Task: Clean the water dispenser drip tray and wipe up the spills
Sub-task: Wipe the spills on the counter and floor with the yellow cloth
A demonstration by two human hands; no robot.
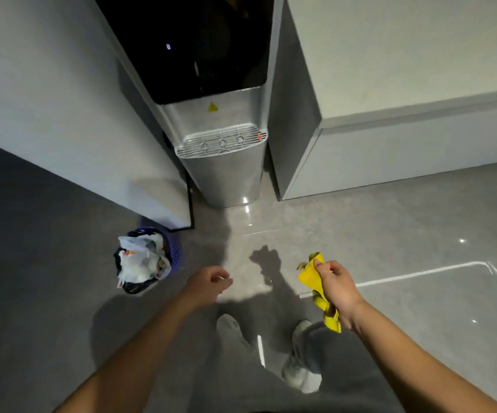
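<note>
A person stood on a glossy grey floor (390, 234), looking down at both bare forearms and 2 pale shoes (301, 380). The right hand (336, 286) was closed around a crumpled yellow cloth (309, 275), which bunched above the fingers and trailed out below the wrist. The left hand (208, 283) was empty, its fingers loosely curled, held apart from the right hand above the floor.

Ahead stood a silver water dispenser (226, 174) with a dark upper panel, set between a pale cabinet on the left (62, 114) and a pale cabinet on the right (405, 114). Its drip tray (222, 141), a slotted grille, sat in place at the front of the dispenser, well apart from both hands. A small yellow triangle sticker (213, 107) showed just above the tray.

To the left, near the cabinet corner, a purple bin (146, 260) held a black liner and white bags of rubbish.
</note>
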